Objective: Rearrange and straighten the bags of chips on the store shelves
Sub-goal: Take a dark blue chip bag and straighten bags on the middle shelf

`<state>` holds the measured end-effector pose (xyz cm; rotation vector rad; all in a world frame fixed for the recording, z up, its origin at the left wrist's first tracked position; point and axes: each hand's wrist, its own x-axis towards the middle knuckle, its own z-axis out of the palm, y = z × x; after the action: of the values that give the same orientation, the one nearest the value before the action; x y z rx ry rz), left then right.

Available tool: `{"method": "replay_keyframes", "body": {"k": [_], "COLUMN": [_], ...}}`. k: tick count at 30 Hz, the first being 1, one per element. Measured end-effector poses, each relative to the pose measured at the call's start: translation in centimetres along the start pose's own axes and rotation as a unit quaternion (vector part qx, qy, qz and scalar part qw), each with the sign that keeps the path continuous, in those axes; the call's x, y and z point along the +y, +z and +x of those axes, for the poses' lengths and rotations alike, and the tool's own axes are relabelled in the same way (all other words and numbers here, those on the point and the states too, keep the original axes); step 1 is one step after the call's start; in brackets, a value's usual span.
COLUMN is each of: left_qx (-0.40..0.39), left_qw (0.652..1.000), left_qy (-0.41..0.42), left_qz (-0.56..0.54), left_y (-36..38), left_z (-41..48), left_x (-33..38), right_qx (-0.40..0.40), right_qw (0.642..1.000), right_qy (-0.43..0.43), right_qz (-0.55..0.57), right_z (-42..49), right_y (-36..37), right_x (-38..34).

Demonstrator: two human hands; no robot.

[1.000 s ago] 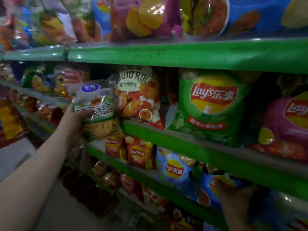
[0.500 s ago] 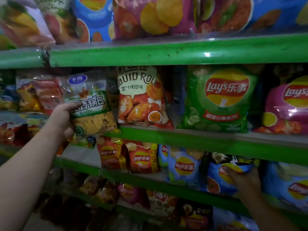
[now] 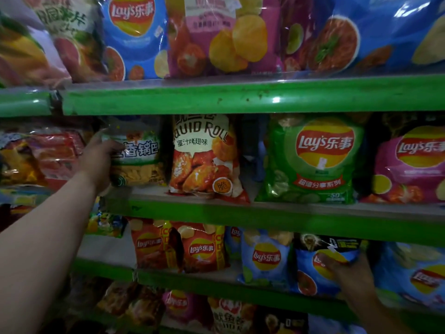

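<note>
My left hand (image 3: 100, 160) grips the left edge of a white-and-green rice crust bag (image 3: 138, 162), which stands upright on the middle green shelf (image 3: 240, 214) beside the orange Squid Roll bag (image 3: 204, 160). My right hand (image 3: 349, 273) holds the front of a blue Lay's bag (image 3: 310, 278) standing on the lower shelf (image 3: 216, 289); my fingers cover part of its logo. A green Lay's bag (image 3: 310, 160) and a pink Lay's bag (image 3: 414, 165) stand to the right on the middle shelf.
The top shelf (image 3: 240, 95) carries large blue and pink Lay's bags. Two red Lay's bags (image 3: 178, 247) and another blue Lay's bag (image 3: 266, 259) stand on the lower shelf. Red snack packs (image 3: 48, 153) fill the shelf section at left. More bags sit on the bottom shelf.
My left hand pushed the rice crust bag back onto the middle shelf, upright beside the Squid Roll bag. My right hand stays on the blue Lay's bag. The view swung to face the shelves.
</note>
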<state>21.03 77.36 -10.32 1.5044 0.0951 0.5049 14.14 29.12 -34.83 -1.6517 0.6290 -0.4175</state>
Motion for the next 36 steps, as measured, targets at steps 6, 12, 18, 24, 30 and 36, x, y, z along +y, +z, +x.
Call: {"method": "replay_keyframes", "body": {"k": [6,12,18,24,30,36], "left_qx": [-0.034,0.052,0.110,0.028,0.051,0.190], "left_qw": [0.991,0.991,0.959,0.977,0.963,0.937], "left_qy": [-0.114,-0.107,-0.035,-0.026,-0.024,0.164], "left_qz": [-0.055,0.065,0.260,0.209,0.264,0.242], "left_y": [-0.4,1.0,1.9,1.2,1.0,4.3], "left_z": [0.2,0.1,0.0,0.5,-1.1,-11.3], "left_x": [-0.2,-0.3,-2.5,-3.2,-4.6,-7.9], "right_qx": [0.007,0.007,-0.021,-0.042,-0.063,-0.063], "right_qw": [1.000,0.999,0.999,0.998,0.998,0.998], "right_qy": [-0.002,-0.042,-0.040,-0.027,-0.017,-0.018], "right_qz": [0.020,0.010,0.020,0.024,-0.001,0.023], "right_z": [-1.0,-1.5,-1.7,-1.2,-1.6,-3.6], "right_y": [-0.7,-2.0,-2.8,-3.4,-3.7,-3.6], "right_x": [-1.0,-3.1,-3.9,-3.9,-3.1,-1.6]}}
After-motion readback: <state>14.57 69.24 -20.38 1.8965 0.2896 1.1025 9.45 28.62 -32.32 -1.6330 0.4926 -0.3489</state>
